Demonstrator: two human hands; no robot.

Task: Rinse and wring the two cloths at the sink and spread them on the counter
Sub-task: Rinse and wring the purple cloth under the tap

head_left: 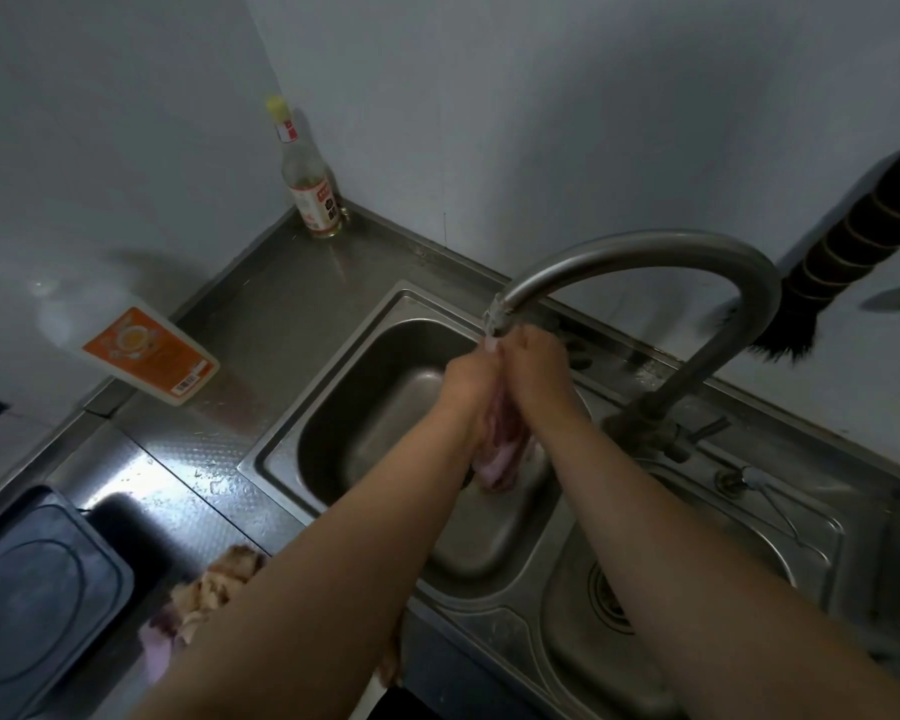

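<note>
Right now both hands are up under the tap [640,283], over the left bowl of the sink [333,407]. The left hand [466,379] and the right hand [533,368] are pressed close together, and their fingers are curled tight around a pink cloth [500,449]. The cloth is bunched up between the two palms. Its loose end hangs down below the hands, inside the bowl. The end of the tap sits just above the fingers. It is hard to tell if water is coming out, because that part is blurry.

The other cloth [214,589] is not in the sink. It lies in a crumpled heap on the metal counter [261,314], on the left near the front edge, and the left arm hides part of it. It looks pink and tan.

The sink has a second bowl [697,589] on the right with a round drain in it. The right arm reaches across that bowl.

At the back corner of the counter a glass bottle [310,184] with a yellow cap stands upright against the wall. Nearer to the left, a white bottle with an orange label [146,350] is there too. A dark stove top [32,605] sits at the far left. A dark brush [853,252] hangs on the wall behind the tap.
</note>
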